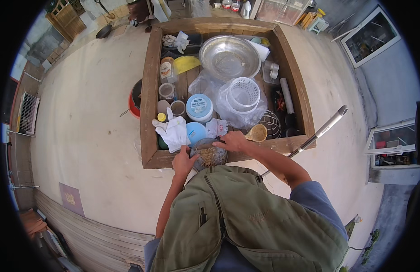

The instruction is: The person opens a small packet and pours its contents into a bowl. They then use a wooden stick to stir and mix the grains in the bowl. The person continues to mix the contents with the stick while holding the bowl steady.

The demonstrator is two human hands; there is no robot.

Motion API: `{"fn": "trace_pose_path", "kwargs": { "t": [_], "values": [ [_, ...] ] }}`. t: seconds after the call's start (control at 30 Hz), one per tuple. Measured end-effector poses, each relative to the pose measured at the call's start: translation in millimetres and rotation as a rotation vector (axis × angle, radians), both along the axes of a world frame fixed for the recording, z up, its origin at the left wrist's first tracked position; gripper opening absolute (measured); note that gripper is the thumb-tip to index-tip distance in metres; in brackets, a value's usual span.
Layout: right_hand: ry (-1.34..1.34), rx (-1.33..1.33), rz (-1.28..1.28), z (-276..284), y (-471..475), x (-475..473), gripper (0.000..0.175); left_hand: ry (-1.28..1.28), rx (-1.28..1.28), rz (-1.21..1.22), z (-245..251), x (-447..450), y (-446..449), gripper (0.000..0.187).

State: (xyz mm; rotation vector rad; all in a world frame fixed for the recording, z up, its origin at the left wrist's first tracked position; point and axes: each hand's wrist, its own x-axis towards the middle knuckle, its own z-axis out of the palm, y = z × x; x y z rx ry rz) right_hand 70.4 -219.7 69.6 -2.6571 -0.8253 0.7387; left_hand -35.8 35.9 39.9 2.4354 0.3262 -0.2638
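Observation:
A round greyish dish (202, 162) with brown grainy material in it is close against the vest, over the front rail of a wooden-framed table (155, 158). My left hand (183, 161) grips its left rim, thumb over the edge. At its upper right rim, my right hand (233, 141) holds on with the thumb reaching inward. A white knitted glove (176, 134) and a blue round lid (196, 133) lie just beyond the dish. Next to my right hand are a small clear plastic bag (216, 128) with printing and a yellowish scoop (257, 133).
A blue-lidded tub (199, 107), a white perforated basket (243, 93) on clear plastic and a wide metal basin (229, 57) stand on the recessed tabletop. Jars (167, 69) line the left side. A metal pole (307, 142) leans at the right front corner. A red basin (133, 102) stands left.

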Motion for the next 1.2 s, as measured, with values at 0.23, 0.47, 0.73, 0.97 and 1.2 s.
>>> {"fn": "trace_pose_path", "kwargs": {
  "t": [0.23,0.47,0.73,0.97,1.2],
  "values": [
    [0.036,0.006,0.022,3.1,5.1,-2.0,0.081,-0.157,0.036,-0.158,18.4,0.6,-10.7,0.036],
    [0.092,0.047,0.117,-0.5,-4.4,11.5,0.076,-0.221,0.118,-0.273,5.3,-1.7,-5.0,0.019],
    [-0.170,0.137,-0.066,-5.5,-54.2,72.1,0.065,-0.160,0.139,-0.036,2.9,-13.3,7.1,0.019],
    [-0.459,0.169,0.332,-8.4,-70.9,118.8,0.032,-0.010,-0.021,0.020,-21.8,-23.8,16.2,0.027],
    [-0.456,0.205,0.188,-49.2,-35.6,142.9,0.019,-0.029,-0.043,0.014,-27.5,-24.4,16.1,0.030]
  ]
}}
